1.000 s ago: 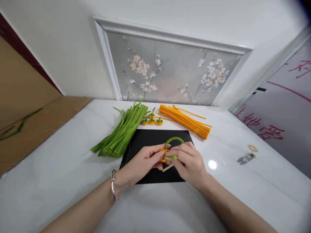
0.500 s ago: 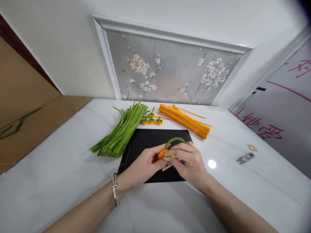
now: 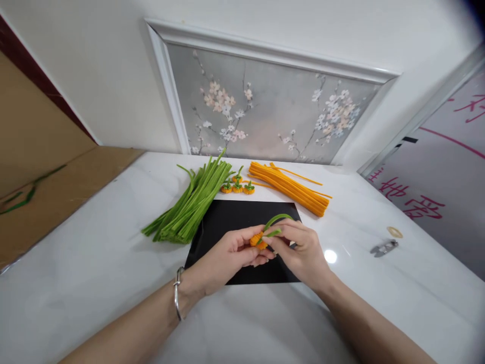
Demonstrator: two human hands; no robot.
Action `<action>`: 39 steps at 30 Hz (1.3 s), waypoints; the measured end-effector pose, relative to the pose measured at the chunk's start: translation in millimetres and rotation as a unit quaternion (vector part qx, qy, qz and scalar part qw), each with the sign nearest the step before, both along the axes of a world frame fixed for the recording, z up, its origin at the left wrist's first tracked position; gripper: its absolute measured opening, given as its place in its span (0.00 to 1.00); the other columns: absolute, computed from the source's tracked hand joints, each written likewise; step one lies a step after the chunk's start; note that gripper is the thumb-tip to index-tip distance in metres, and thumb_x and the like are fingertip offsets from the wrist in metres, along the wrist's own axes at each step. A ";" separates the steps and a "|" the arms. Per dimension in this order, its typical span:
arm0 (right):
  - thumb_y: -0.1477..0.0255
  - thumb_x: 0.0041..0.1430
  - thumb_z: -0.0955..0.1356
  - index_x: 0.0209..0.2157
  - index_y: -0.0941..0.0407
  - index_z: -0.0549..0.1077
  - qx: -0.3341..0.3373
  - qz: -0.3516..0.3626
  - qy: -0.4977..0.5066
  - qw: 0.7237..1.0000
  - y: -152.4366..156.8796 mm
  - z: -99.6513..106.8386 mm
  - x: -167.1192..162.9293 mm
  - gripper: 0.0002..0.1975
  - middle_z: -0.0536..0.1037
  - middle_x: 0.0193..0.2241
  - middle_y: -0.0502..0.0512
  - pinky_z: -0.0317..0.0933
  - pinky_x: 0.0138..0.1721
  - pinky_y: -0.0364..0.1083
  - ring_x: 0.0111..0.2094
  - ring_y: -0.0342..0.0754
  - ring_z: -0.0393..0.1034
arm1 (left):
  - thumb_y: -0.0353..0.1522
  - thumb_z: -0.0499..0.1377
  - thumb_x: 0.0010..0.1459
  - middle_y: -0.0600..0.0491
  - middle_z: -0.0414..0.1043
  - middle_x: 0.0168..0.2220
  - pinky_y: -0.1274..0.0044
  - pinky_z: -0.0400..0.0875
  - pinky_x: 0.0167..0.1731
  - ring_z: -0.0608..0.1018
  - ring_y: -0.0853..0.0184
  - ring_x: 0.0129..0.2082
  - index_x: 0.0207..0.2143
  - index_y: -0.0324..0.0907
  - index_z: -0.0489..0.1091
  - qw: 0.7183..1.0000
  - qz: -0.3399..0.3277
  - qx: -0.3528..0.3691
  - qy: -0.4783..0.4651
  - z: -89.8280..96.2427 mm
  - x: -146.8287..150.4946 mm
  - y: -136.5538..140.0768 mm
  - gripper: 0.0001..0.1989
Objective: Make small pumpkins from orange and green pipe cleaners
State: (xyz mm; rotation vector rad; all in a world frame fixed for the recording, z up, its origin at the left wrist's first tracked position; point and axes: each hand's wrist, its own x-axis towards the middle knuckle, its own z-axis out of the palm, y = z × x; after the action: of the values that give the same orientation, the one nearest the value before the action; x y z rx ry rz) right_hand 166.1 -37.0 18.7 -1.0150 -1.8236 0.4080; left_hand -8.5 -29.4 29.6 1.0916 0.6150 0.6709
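My left hand [image 3: 240, 248] is closed round a small orange pipe-cleaner pumpkin [image 3: 256, 240] above the black mat [image 3: 242, 212]. A green pipe cleaner [image 3: 278, 217] runs through the pumpkin, one part arching up and over toward the right. My right hand [image 3: 297, 247] pinches this green stem close to the pumpkin's top, and a short green end sticks out above the thumb. Some of the right fingers are hidden behind the thumb and the back of the hand. Beyond the mat sit several finished small orange pumpkins [image 3: 237, 188] with green tops.
A bundle of green pipe cleaners [image 3: 189, 207] lies left of the mat, and orange pipe cleaners [image 3: 290, 189] lie behind it to the right. Thread snips [image 3: 384, 247] and a tan ring [image 3: 394, 232] rest at right. A cardboard box [image 3: 45, 202] stands at left.
The pumpkin has been turned slightly in my fingers and moved a little right. The short green end now points more upward, and the left fingertips show beneath the pumpkin.
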 end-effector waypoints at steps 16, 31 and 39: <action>0.74 0.62 0.66 0.46 0.49 0.75 0.123 -0.091 -0.059 0.987 0.4 14.9 24.4 0.12 0.74 0.45 0.56 0.66 0.43 0.52 0.41 0.50 0.71 | 0.29 0.58 0.61 0.49 0.76 0.40 0.77 0.72 0.38 0.78 0.70 0.33 0.52 0.45 0.65 0.994 0.046 -0.085 -0.044 13.7 -9.8 2.7 0.17; 0.76 0.64 0.62 0.38 0.55 0.73 0.051 -0.014 -0.149 0.987 3.0 9.6 18.0 0.08 0.72 0.33 0.54 0.65 0.34 0.44 0.32 0.45 0.69 | 0.27 0.55 0.60 0.51 0.74 0.48 0.73 0.67 0.48 0.76 0.64 0.46 0.49 0.46 0.65 0.943 0.158 0.242 0.163 -1.3 -6.3 3.3 0.14; 0.78 0.63 0.63 0.41 0.56 0.75 0.059 0.050 -0.103 0.992 -2.5 9.8 9.5 0.10 0.76 0.31 0.55 0.66 0.33 0.44 0.32 0.45 0.71 | 0.25 0.53 0.62 0.50 0.68 0.58 0.73 0.67 0.52 0.73 0.65 0.53 0.59 0.51 0.56 0.902 0.208 0.352 0.137 1.1 -11.4 -8.0 0.25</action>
State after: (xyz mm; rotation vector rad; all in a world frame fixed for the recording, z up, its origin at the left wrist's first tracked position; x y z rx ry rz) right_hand 175.5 -39.5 28.5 -0.9152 -2.0643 0.2589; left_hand -19.9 -37.4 30.7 1.7729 0.8954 1.1763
